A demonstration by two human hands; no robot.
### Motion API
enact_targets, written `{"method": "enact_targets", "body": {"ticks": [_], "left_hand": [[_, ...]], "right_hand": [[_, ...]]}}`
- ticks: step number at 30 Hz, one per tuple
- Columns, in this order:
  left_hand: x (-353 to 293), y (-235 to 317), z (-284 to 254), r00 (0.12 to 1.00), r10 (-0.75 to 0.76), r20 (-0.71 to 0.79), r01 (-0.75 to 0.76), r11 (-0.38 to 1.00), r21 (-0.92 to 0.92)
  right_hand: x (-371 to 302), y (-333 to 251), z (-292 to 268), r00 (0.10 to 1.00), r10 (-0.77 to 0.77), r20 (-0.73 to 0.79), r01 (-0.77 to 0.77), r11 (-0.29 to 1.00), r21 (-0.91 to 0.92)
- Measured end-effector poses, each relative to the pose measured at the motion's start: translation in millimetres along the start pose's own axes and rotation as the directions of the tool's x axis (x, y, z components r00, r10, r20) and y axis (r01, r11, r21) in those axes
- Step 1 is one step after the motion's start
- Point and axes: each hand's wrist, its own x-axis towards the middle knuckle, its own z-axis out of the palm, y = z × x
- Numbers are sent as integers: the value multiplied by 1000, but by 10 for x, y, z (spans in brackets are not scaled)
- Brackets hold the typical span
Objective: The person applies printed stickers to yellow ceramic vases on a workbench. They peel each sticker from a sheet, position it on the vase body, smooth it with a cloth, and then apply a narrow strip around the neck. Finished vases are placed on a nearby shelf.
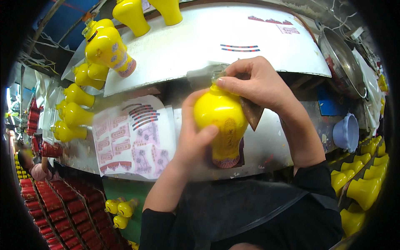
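A glossy yellow bottle [218, 110] with a clear glass neck stands before me. It has an oval decal on its front and a patterned reddish band around its foot. My left hand [191, 137] is wrapped around its left side, thumb across the front. At the neck, my right hand [256, 83] has its thumb and bent fingers pressed close together. A brown flat piece with a pointed corner [253, 113] sticks out from under the right palm, beside the bottle's shoulder. Whatever lies between the right fingertips is too small to tell.
Left of the bottle lies a decal sheet [133, 137]. More strips [239, 48] lie on the white board [187, 46]. Yellow bottles [109, 48] stand at the left and far side. A metal basin [343, 58] and lavender bucket [346, 132] are at right. Another person [39, 168] is far left.
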Motion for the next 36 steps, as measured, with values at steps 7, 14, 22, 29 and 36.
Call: {"method": "enact_targets", "body": {"ticks": [7,14,22,29,36], "left_hand": [[31,-6,26,998,-43,-54,42,999,-24],[19,-26,4,995,-60,-78,64,996,57],[22,-8,13,997,-35,-68,38,998,41],[-7,60,81,997,-58,-60,54,996,-73],[9,74,98,998,-37,-46,34,997,-69]], "right_hand": [[5,82,3,999,-47,17,46,996,70],[37,149,-29,996,-63,66,58,996,74],[75,192,-40,992,-83,96,75,994,79],[61,173,-22,992,-87,94,78,993,93],[55,176,-3,994,-71,80,63,993,97]]}}
